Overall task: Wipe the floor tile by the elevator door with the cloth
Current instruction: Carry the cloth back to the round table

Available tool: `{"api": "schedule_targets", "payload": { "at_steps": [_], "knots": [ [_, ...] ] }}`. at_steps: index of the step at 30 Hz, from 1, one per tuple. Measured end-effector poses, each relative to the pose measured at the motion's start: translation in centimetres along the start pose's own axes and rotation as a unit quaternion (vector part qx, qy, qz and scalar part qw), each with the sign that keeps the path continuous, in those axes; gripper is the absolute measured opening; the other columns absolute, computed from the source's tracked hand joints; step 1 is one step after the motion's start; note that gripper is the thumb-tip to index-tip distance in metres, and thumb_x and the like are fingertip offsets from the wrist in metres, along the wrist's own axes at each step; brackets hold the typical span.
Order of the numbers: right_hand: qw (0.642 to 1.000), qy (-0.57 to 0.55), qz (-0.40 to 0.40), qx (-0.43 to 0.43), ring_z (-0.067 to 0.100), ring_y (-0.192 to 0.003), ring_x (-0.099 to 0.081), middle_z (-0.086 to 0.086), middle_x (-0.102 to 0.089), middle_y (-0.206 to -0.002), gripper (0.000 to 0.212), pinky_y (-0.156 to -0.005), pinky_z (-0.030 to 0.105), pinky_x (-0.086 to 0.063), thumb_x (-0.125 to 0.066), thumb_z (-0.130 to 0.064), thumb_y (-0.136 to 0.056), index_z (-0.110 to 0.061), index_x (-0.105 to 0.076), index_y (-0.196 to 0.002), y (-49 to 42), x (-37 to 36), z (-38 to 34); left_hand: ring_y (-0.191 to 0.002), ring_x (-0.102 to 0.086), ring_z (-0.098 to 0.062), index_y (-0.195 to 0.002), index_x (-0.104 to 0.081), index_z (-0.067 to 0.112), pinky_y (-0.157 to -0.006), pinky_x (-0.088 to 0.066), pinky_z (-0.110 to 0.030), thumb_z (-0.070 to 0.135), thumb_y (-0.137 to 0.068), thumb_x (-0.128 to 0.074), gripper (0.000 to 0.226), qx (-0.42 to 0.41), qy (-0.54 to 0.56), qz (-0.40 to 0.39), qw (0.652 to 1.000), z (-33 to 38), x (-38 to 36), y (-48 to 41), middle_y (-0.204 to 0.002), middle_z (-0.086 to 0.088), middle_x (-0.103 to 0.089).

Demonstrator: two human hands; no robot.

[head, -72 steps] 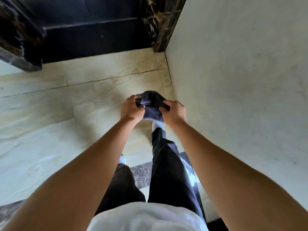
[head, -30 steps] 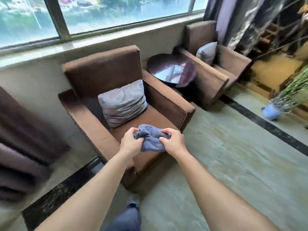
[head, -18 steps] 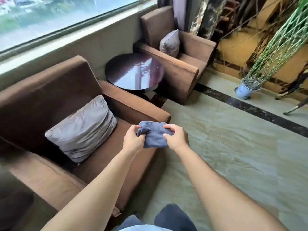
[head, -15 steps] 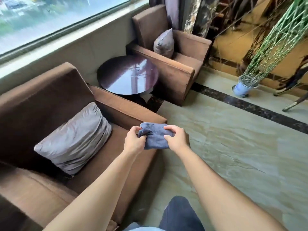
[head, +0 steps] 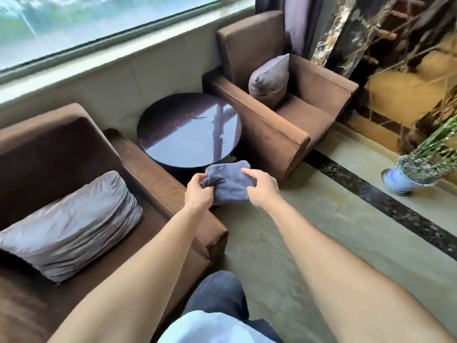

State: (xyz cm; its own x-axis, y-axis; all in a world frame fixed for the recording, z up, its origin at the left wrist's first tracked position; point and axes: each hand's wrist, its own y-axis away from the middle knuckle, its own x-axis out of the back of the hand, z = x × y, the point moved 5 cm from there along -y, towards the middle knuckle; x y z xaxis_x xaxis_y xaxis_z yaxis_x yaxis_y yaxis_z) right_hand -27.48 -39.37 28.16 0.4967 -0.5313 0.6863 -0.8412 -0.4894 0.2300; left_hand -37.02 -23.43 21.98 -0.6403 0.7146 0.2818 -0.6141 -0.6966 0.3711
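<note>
Both arms extend forward at chest height. The left hand (head: 198, 193) is clenched on the left end of a bunched grey-blue terry cloth (head: 228, 184), thumb and fingers pinching a fold. The right hand (head: 262, 188) grips the cloth's right edge, index finger laid along the top. The cloth is held in the air between the two hands, above the corner of the nearer armchair's arm and in front of the desk edge; it touches no surface.

To the left stands a brown suede armchair (head: 61, 149) carrying a rumpled grey satin cushion (head: 71, 226) on its seat. Beyond the hands is a round dark glossy desk (head: 189, 129), its top reflecting window light. Right of the desk stands a second brown suede armchair (head: 284, 112) with an upright grey cushion (head: 269, 80).

The beige veined floor tiles (head: 321, 231) run to the right, crossed by a dark marble border strip (head: 385, 206). A pale blue vase (head: 400, 181) with green stems sits beyond the strip. A wide window (head: 99, 18) spans the upper left. The person's dark trouser knee (head: 217, 293) shows at the bottom.
</note>
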Motion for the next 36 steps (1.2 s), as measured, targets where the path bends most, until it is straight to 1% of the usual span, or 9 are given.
{"api": "schedule_targets", "payload": {
  "at_steps": [6,9,14,18,21,25,28,32,36],
  "knots": [
    [0.995,0.012,-0.087,0.04,0.022,-0.128,-0.05,0.007,-0.055,-0.14,0.063,-0.104,0.017,-0.032,-0.049,0.002,-0.074,-0.017,-0.056,-0.134,-12.9,1.1,-1.8,-0.091,-0.066,-0.026,-0.093,-0.057,0.022,-0.095,-0.052,-0.049,0.005,-0.076,-0.055,0.024,0.048,0.048,0.079,0.995,2.0,-2.6,-9.2,-0.093,-0.007,-0.069],
    [0.991,0.021,-0.115,0.062,0.022,-0.132,-0.046,0.008,-0.052,-0.143,0.063,-0.111,0.023,-0.031,-0.048,0.004,-0.075,-0.013,-0.053,-0.136,-19.4,0.8,-1.6,-0.101,-0.067,-0.03,-0.091,-0.056,0.027,-0.095,-0.053,-0.045,0.006,-0.078,-0.056,0.025,0.071,0.048,0.099,0.991,3.2,-4.4,-14.9,-0.094,-0.005,-0.069],
    [0.984,0.032,-0.165,0.058,0.02,-0.135,-0.042,0.005,-0.046,-0.147,0.067,-0.113,0.025,-0.03,-0.049,0.005,-0.076,-0.016,-0.049,-0.139,-29.8,1.0,-0.9,-0.105,-0.066,-0.034,-0.098,-0.055,0.029,-0.093,-0.053,-0.056,0.014,-0.069,-0.052,0.033,0.119,0.082,0.11,0.983,5.4,-7.1,-22.6,-0.109,-0.013,-0.07],
    [0.974,0.061,-0.206,0.076,0.021,-0.136,-0.04,0.005,-0.045,-0.148,0.068,-0.114,0.027,-0.03,-0.049,0.007,-0.076,-0.016,-0.047,-0.14,-36.6,1.0,-2.0,-0.102,-0.066,-0.036,-0.085,-0.054,0.033,-0.093,-0.052,-0.053,0.012,-0.066,-0.051,0.029,0.127,0.061,0.139,0.98,7.7,-7.6,-27.0,-0.104,-0.013,-0.071],
    [0.961,0.084,-0.249,0.083,0.02,-0.136,-0.041,0.003,-0.045,-0.148,0.07,-0.114,0.029,-0.032,-0.048,0.008,-0.076,-0.017,-0.045,-0.141,-40.6,0.0,-2.7,-0.102,-0.066,-0.037,-0.092,-0.053,0.034,-0.092,-0.052,-0.052,0.006,-0.07,-0.051,0.036,0.15,0.046,0.155,0.975,8.1,-7.6,-29.9,-0.104,-0.014,-0.071],
    [0.938,0.124,-0.305,0.104,0.019,-0.14,-0.036,0.004,-0.041,-0.151,0.069,-0.115,0.026,-0.027,-0.048,0.007,-0.078,-0.017,-0.043,-0.143,-46.6,-2.9,-3.4,-0.1,-0.066,-0.032,-0.089,-0.055,0.033,-0.086,-0.053,-0.039,0.003,-0.072,-0.052,0.034,0.217,0.057,0.2,0.954,7.2,-8.3,-33.9,-0.099,-0.007,-0.072],
    [0.919,0.143,-0.351,0.107,0.02,-0.136,-0.041,0.003,-0.045,-0.148,0.068,-0.111,0.023,-0.031,-0.049,0.006,-0.078,-0.017,-0.043,-0.142,-51.9,-5.9,-3.8,-0.094,-0.063,-0.024,-0.089,-0.056,0.033,-0.074,-0.04,-0.024,0.004,-0.075,-0.052,0.032,0.273,0.073,0.274,0.919,6.8,-9.0,-37.6,-0.092,0.001,-0.069],
    [0.89,0.167,-0.403,0.131,0.021,-0.132,-0.044,0.005,-0.048,-0.144,0.068,-0.102,0.016,-0.029,-0.052,0.006,-0.077,-0.013,-0.044,-0.142,-57.7,-9.5,-3.2,-0.087,-0.055,-0.022,-0.101,-0.062,0.028,-0.074,-0.036,-0.023,0.005,-0.078,-0.051,0.034,0.328,0.063,0.305,0.892,6.0,-10.4,-42.3,-0.091,0.001,-0.062],
    [0.863,0.193,-0.444,0.142,0.021,-0.136,-0.04,0.005,-0.042,-0.149,0.07,-0.11,0.021,-0.028,-0.054,0.006,-0.077,-0.011,-0.041,-0.144,-61.9,-12.8,-1.5,-0.087,-0.054,-0.023,-0.103,-0.063,0.023,-0.072,-0.037,-0.023,0.003,-0.077,-0.047,0.037,0.347,0.069,0.316,0.88,4.1,-11.7,-46.1,-0.095,-0.004,-0.066]
  ]
}}
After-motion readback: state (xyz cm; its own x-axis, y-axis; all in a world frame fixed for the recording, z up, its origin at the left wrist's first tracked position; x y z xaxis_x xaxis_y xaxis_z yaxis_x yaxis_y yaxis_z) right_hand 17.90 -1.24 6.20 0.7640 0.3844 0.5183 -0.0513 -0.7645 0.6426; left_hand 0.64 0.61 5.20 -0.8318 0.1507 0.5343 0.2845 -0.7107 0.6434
